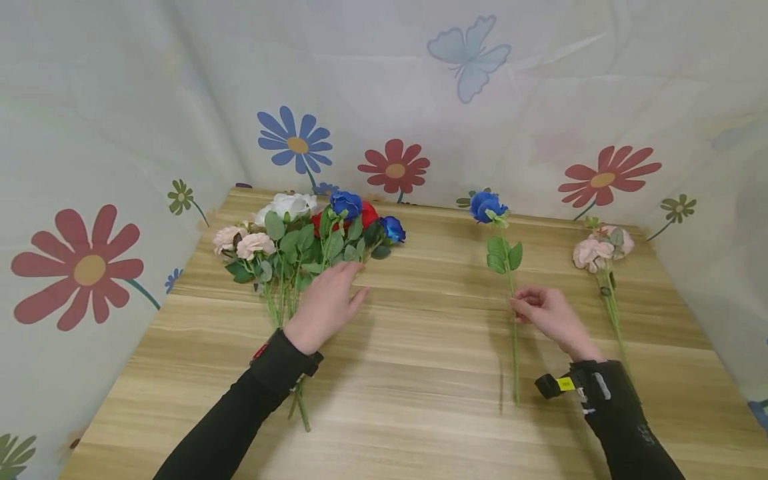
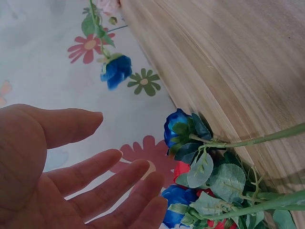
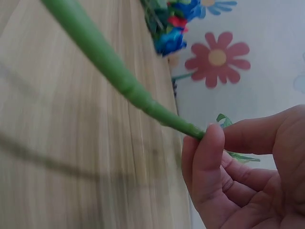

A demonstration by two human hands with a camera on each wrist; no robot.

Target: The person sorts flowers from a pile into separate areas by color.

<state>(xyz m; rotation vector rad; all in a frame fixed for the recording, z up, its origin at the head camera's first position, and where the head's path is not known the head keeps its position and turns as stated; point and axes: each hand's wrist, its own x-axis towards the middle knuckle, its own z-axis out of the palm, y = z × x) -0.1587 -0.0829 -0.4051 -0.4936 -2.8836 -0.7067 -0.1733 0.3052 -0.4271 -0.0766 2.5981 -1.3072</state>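
Observation:
My right hand (image 1: 547, 316) pinches the green stem (image 3: 128, 88) of a blue artificial rose (image 1: 487, 207) between thumb and fingers. The rose is held above the table, bloom toward the back wall, and its stem casts a shadow on the wood. My left hand (image 1: 327, 300) hovers over a pile of artificial flowers at the left. Its fingers (image 2: 109, 169) are relaxed and grip nothing. In that pile lie blue roses (image 1: 393, 229), a red flower (image 1: 369, 215), white flowers (image 1: 294, 205) and pale pink flowers (image 1: 255, 246), their stems pointing toward the front.
Pale pink flowers (image 1: 594, 253) on long stems lie on the wooden table (image 1: 420, 400) at the right, beyond my right hand. A pale curtain (image 1: 372, 80) printed with flowers and a butterfly rises behind the table and along its sides.

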